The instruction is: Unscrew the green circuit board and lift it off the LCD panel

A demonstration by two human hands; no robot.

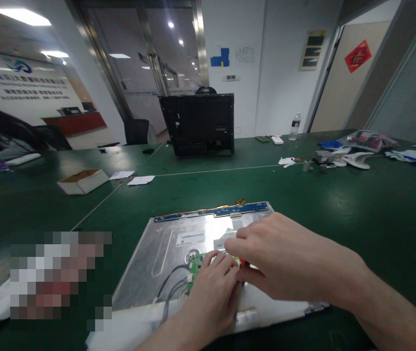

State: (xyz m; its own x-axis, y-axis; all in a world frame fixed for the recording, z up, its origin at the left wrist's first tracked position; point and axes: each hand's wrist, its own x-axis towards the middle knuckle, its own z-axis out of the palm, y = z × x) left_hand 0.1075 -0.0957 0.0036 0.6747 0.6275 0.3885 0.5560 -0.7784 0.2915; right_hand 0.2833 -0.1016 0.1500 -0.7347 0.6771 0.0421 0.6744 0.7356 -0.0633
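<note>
Lying face down on the green table (339,204), one bare display panel (178,253) fills the near centre — metal back up, a blue circuit strip (211,211) along its far edge. It looks stiff but thin, and the glass underneath is probably fragile, so it is best gripped by the metal side edges, not the strip or cables. One black computer case (198,124) stands well behind it. One small open cardboard box (83,180) sits far left, with two paper slips just beside it. One water bottle (295,126) stands far back.

On the panel, one small green circuit board (195,265) looks light and delicate, with thin grey wires (171,287) trailing off it — soft, easy to snag.

Left hand (211,297) rests fingers curled on the board area. Right hand (284,258) crosses over it, fingers pinched together around something small and orange-red (243,262); what it is cannot be told.
</note>
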